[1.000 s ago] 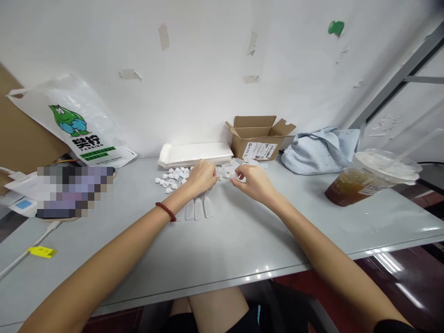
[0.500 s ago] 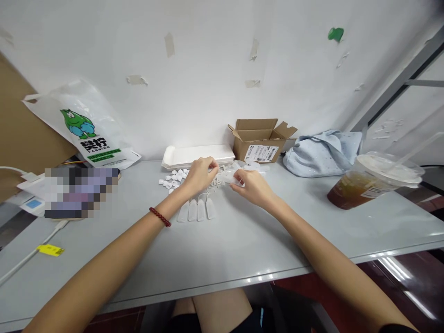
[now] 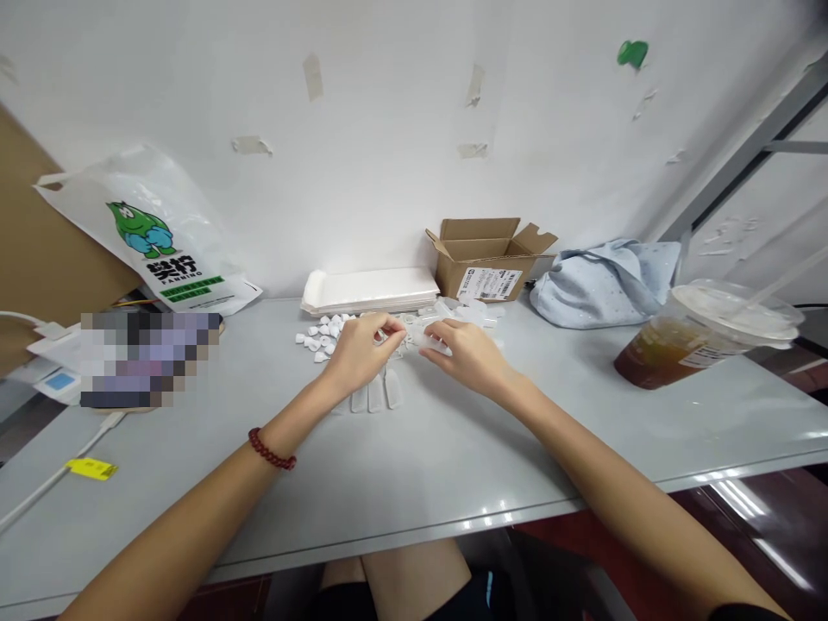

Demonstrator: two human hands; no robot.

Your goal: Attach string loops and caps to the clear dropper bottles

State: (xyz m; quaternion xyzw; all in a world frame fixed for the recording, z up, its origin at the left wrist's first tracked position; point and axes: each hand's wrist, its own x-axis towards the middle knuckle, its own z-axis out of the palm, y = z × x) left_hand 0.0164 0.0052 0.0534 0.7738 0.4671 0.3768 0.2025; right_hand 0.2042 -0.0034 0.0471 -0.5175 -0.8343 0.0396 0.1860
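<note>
My left hand (image 3: 366,349) is closed in a pinch over the middle of the table, its thumb and forefinger meeting on something too small to make out, perhaps a white string. Facing it, my right hand (image 3: 469,354) curls its fingers around a translucent plastic piece (image 3: 435,344). Several flat, clear plastic tags (image 3: 376,393) with thin white strings lie in a row just below the left hand. Left of that hand is a pile of small white caps (image 3: 318,342). More clear plastic pieces (image 3: 475,309) lie beyond the right hand, which partly hides them.
Behind the hands are a stack of white trays (image 3: 375,285) and an open cardboard box (image 3: 488,274). To the right stand a blue cloth bag (image 3: 599,289) and a lidded drink cup (image 3: 673,341). A white plastic bag (image 3: 155,233) and a cable (image 3: 48,483) are at left.
My left hand has come down slightly and its fingers are now pinched, covering part of the tag row. My right hand has shifted slightly, with the clear piece now showing at its fingertips.
</note>
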